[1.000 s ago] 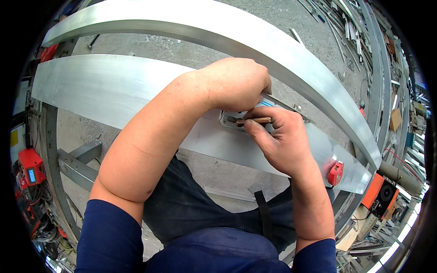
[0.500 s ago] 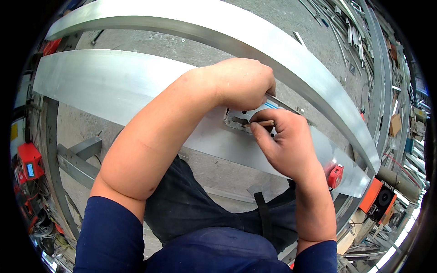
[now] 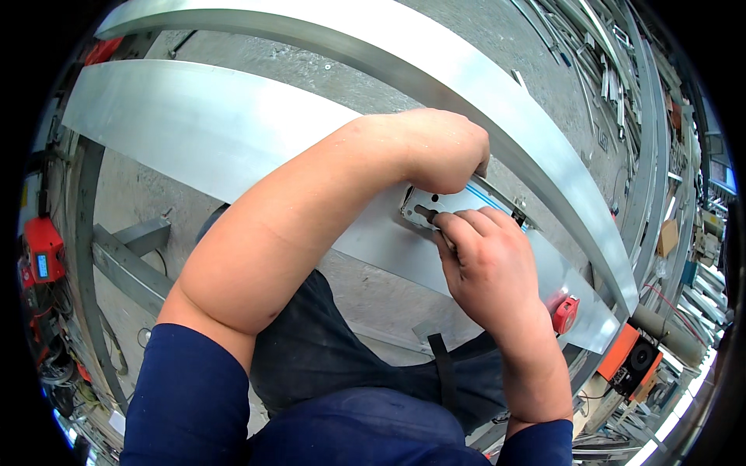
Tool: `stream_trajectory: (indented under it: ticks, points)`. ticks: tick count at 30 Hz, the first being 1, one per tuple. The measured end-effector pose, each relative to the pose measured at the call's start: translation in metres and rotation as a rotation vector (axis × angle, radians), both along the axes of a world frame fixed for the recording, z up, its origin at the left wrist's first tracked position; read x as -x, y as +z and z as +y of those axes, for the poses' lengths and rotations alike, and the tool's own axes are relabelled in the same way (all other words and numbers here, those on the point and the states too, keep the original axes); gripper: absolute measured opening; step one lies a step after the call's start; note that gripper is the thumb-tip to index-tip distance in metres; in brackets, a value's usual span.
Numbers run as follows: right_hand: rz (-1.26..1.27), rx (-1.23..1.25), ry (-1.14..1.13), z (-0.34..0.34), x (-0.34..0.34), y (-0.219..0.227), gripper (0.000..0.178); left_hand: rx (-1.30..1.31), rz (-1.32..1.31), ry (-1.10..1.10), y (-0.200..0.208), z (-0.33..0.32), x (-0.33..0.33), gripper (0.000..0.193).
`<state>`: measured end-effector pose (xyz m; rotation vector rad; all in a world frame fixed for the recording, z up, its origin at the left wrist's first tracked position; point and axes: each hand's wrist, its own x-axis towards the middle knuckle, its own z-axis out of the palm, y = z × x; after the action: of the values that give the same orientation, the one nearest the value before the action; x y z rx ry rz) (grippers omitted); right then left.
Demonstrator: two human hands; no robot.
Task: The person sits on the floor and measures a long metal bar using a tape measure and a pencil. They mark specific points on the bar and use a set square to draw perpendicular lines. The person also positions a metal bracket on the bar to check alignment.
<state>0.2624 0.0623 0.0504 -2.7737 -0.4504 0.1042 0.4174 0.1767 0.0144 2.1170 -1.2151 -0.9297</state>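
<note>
A flat plate (image 3: 451, 203) with round holes, a keyhole-like slot and blue stripes lies on a silver metal beam (image 3: 388, 233). My left hand (image 3: 447, 151) bends over its far side, fingers curled down at the edge and mostly hidden. Closed in a pinch, my right hand (image 3: 493, 268) is at the plate's near edge, beside the slot. A short wooden pencil (image 3: 450, 243) is in its grip, nearly covered by the fingers. To the right of that hand, a red tape measure (image 3: 566, 315) rests on the beam.
A second long silver beam (image 3: 373, 46) runs beyond the first. Steel frame supports (image 3: 132, 268) stand at the left, near a red device (image 3: 43, 250) with a small display. At the right are an orange and black machine (image 3: 631, 361) and piles of metal offcuts (image 3: 610, 70).
My right hand has turned, and its fingers now cover the pencil that showed plainly before. Both hands and the plate appear farther right in view; the whole scene has shifted slightly.
</note>
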Motion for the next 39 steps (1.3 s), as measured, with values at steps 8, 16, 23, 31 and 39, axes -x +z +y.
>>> stream_trajectory:
  ticks: [8,16,23,31,39]
  points:
    - [0.021,-0.322,-0.135,-0.018,0.013,-0.019,0.023,-0.022,-0.026,-0.013,0.002,0.0,0.001,0.035]
    - [0.086,-0.854,-0.518,-0.038,0.044,-0.017,0.016,0.005,-0.022,0.005,-0.004,0.0,0.002,0.035]
    - [-0.161,-1.133,-0.691,-0.077,0.075,-0.029,0.022,-0.064,-0.198,-0.041,0.001,-0.008,0.013,0.028]
    - [-0.136,-1.131,-0.869,-0.113,0.103,-0.047,0.02,0.127,-0.604,-0.009,-0.013,-0.022,0.043,0.026]
    - [-0.22,-1.03,-0.881,-0.11,0.101,-0.064,0.02,0.076,-0.587,-0.092,-0.002,-0.033,0.079,0.102]
